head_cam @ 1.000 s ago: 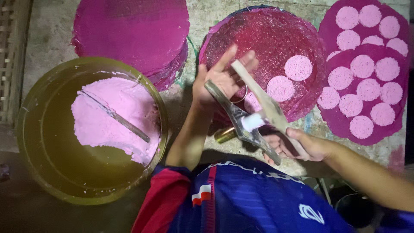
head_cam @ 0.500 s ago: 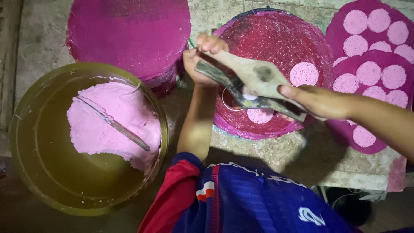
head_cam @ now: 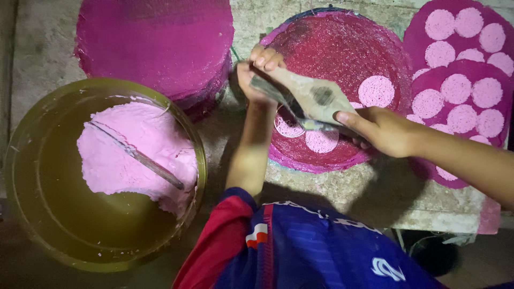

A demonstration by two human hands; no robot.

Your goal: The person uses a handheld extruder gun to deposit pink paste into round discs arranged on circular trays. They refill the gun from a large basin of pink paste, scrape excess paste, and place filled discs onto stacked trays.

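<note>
From up here the biggest thing I see is the olive-green basin (head_cam: 37,203) at my left, with a mound of pink paste (head_cam: 128,155) in it and a thin metal stick (head_cam: 139,158) lying across the paste, nobody touching it. Above it sits a stack of magenta round trays (head_cam: 155,43), and to the right one open mesh tray (head_cam: 342,69) lies on the concrete slab (head_cam: 342,195) with a few pale pink discs (head_cam: 376,91) already laid on it; further right, two filled trays (head_cam: 460,69) overlap, covered in the same discs. Over the open tray I have both hands on the job: my left hand (head_cam: 259,75) is curled shut round the near end of a flat, paste-smeared spreader (head_cam: 316,96), and my right hand (head_cam: 383,131) holds the other end, fingers wrapped and the forefinger stretched along the blade. Under the blade, a ring mould (head_cam: 289,126) seems to sit on the mesh beside a finished disc (head_cam: 321,142), though the tool hides part of it. I judge this to be the shaping step, with paste being pressed or scraped into a disc. The next move, as I read it, calls for a level, steady pass of the blade and a clean lift, so the soft disc keeps its round edge and stays clear of its neighbours.
</note>
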